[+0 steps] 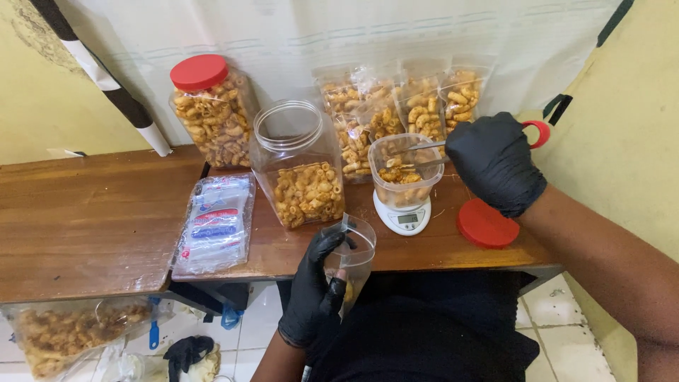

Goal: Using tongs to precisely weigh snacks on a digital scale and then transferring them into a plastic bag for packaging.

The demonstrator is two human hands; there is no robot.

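The left hand, in a black glove, is holding a clear plastic bag upright at the near edge of the desk. Its fingers are closing around the side of the bag, with the thumb pressing the front, so the open mouth of the bag is standing just above and to the right of the fingertips. A few snack pieces are lying at the bottom of the bag, partly hidden behind the palm.

The right hand, also gloved in black, is gripping a pair of tongs with a red loop at the handle end. Its fingers are wrapping tight around the handle, and the metal tips are reaching left into a small clear tub of snacks sitting on a white kitchen scale.

A red lid is lying on the desk just below the right hand. An open jar, partly filled, is standing left of the scale, beside a closed jar with a red top. Filled packets are leaning against the curtain behind. A stack of empty bags is lying flat on the desk.
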